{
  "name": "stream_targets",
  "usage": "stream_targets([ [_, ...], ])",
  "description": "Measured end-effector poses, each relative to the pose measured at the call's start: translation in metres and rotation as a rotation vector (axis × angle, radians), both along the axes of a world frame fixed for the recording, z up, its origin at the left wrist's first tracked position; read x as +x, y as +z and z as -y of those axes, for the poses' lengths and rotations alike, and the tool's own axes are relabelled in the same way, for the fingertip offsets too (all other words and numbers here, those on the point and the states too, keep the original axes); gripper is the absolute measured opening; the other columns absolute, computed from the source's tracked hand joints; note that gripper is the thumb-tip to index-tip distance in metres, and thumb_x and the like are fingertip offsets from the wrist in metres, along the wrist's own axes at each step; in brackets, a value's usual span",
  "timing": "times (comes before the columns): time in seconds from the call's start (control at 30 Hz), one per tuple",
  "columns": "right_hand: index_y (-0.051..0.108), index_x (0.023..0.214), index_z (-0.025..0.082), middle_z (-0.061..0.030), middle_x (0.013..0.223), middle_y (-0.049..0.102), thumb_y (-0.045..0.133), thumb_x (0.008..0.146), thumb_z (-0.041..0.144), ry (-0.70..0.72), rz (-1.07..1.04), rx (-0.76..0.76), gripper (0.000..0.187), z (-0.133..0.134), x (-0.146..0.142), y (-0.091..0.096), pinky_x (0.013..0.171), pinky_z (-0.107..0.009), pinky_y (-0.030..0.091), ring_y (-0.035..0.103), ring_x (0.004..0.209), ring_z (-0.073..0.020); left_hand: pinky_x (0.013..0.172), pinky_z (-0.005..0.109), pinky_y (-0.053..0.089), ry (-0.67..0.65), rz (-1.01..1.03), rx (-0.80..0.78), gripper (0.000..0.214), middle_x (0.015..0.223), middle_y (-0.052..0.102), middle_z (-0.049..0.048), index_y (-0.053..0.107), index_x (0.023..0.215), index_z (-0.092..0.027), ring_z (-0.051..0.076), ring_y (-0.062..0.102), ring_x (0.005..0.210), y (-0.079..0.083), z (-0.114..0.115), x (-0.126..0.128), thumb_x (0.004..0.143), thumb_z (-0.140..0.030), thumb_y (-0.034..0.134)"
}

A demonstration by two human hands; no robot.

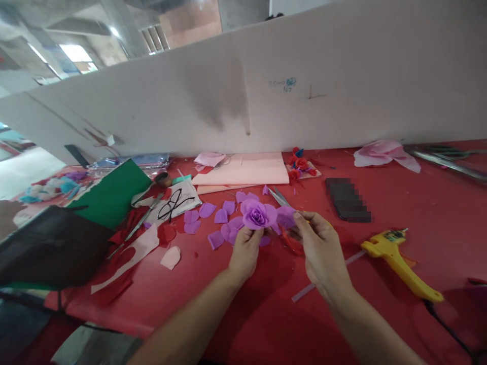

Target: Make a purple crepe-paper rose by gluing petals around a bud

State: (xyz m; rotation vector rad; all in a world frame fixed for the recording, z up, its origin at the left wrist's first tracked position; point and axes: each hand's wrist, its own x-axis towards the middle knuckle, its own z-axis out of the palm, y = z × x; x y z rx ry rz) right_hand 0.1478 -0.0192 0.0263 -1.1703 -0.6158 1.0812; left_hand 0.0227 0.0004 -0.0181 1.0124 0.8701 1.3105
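Holding a purple flower in the left hand and pinching a petal just beside it in the right hand, above the red counter.

We're seeing a craft workshop: glue gun, scissors, petals and paper are lying on a red table; bare concrete is showing past a partition.

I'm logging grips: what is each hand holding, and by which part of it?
The left hand holds the purple flower from below, at its base; the right hand pinches a purple petal by its right edge.
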Motion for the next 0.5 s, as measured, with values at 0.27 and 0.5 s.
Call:
stream_targets([
  [0.27,0.062,0.079,0.021,-0.0007,0.078,0.069,0.073,0.072,0.039,-0.002,-0.022,0.026,0.023,0.0007,-0.0001,-0.0002,0.070,-0.031,0.054,0.064,0.070,-0.0155,0.087,0.032,0.045,0.096,-0.004,-0.059,0.021,0.084,0.073,0.0055,0.072,0.078,-0.017,0.019,0.064,0.084,0.0019,0.0017,0.0013,0.068,-0.036,0.075],
  [0.5,0.062,0.083,0.020,0.0004,0.074,0.065,0.069,0.077,0.043,-0.013,0.083,0.009,0.025,0.0019,-0.0002,-0.0026,0.064,-0.027,0.050,0.058,0.064,-0.0129,0.085,0.033,0.048,0.078,-0.103,-0.019,0.026,0.089,0.071,0.0074,0.070,0.082,-0.019,0.021,0.063,0.090,0.0046,0.0048,0.0020,0.070,-0.041,0.073],
])
